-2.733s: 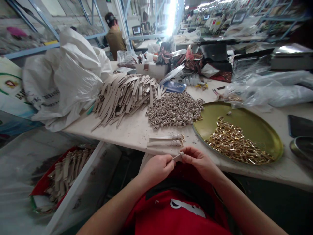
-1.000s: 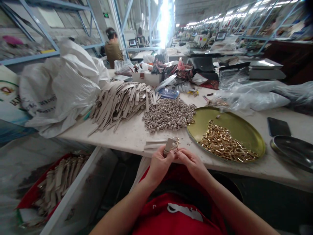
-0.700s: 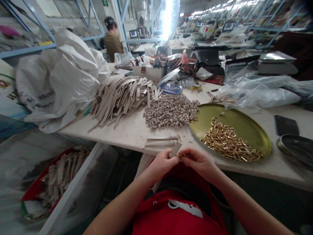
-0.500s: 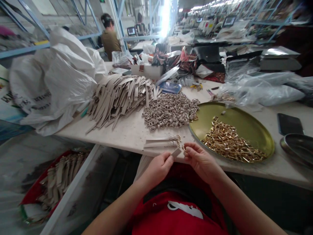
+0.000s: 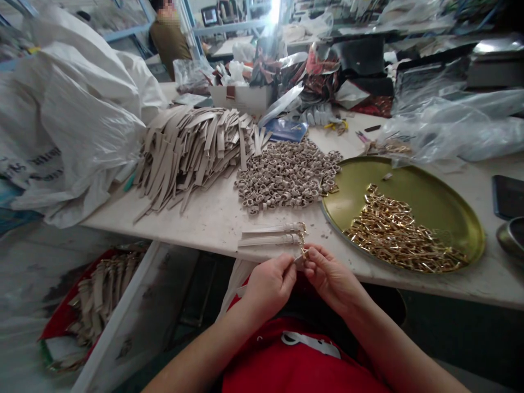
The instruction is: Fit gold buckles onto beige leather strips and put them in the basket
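Between thumb and fingers my left hand (image 5: 273, 281) pinches a beige strap (image 5: 300, 260), most of which the hand hides. My right hand (image 5: 329, 275) is closed on a small gold buckle (image 5: 305, 252), which meets the strap's end. Just beyond my hands, two straps with gold buckles (image 5: 270, 239) lie side by side at the table's front edge. Behind them is a heap of small beige loops (image 5: 282, 177). A round gold tray (image 5: 434, 188) to the right bears a pile of gold buckles (image 5: 403, 234).
Loose beige straps (image 5: 196, 147) are heaped at the left beside a big white sack (image 5: 82, 109). Below the table's left edge, a red container (image 5: 61, 322) holds finished-looking straps. A phone (image 5: 508, 196) and a metal bowl (image 5: 511, 240) sit far right. A person (image 5: 168, 41) is in the background.
My hands have come together, bringing the buckle from a small distance to the strap's end. The view has tipped downward and shifted nearer the table.
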